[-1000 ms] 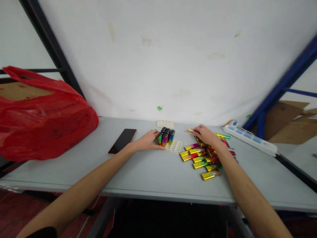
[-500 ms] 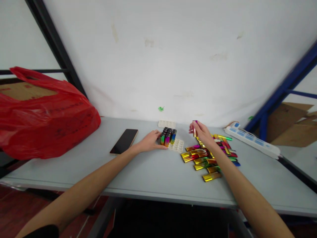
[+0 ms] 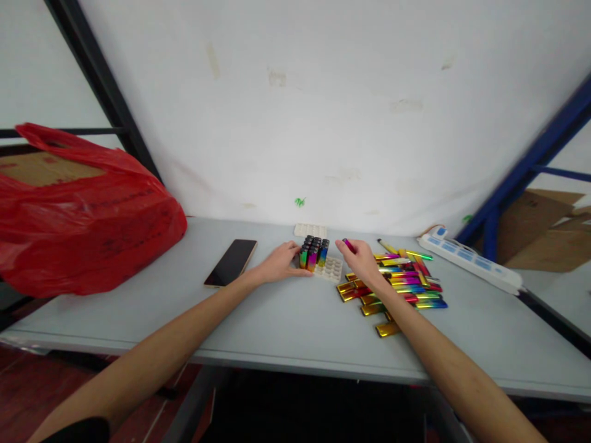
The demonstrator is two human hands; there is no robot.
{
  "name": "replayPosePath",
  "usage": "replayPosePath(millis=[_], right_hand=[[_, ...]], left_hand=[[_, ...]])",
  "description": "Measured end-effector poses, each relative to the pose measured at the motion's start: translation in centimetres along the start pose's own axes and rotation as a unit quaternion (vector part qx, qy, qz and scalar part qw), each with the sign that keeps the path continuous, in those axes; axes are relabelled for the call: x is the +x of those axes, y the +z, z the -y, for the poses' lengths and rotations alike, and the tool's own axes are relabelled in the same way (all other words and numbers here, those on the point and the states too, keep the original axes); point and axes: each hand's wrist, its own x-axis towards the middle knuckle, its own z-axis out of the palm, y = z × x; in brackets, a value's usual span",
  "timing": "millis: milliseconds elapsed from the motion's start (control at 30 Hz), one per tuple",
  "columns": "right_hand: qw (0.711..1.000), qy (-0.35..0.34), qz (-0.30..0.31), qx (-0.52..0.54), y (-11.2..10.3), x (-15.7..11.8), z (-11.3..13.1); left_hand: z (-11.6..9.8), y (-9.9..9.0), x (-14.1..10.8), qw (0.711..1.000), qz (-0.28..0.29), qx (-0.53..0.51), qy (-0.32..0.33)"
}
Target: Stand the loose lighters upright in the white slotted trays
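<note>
Upright lighters (image 3: 312, 257) with black tops and shiny rainbow bodies fill the left part of a white tray (image 3: 333, 269) with round holes. My left hand (image 3: 279, 263) curves around the tray's left corner, thumb along the front and fingers at the side, holding it. Just right of the tray, my right hand (image 3: 360, 261) is closed on a purple lighter (image 3: 349, 245), its top end showing above the fingers. Under and beside my right forearm lies a loose pile of shiny lighters (image 3: 406, 288) in gold, red, green and blue.
A second white holed tray (image 3: 310, 230) lies behind, by the wall. A black phone (image 3: 231, 263) lies left of my left hand. A red plastic bag (image 3: 92, 215) stands at the far left. A white power strip (image 3: 471, 258) runs along the right, with cardboard boxes (image 3: 535, 231) beyond.
My right hand has moved left and slightly down, bringing the lighter closer to the tray. More of the pile's back shows now. My left hand has stayed in place.
</note>
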Motion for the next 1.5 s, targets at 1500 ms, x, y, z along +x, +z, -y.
replayPosePath(millis=[1500], right_hand=[[0.916, -0.139, 0.187, -0.326, -0.7, -0.5, 2.3]], left_hand=[[-0.2, -0.2, -0.2, 1.000, 0.003, 0.026, 0.009]])
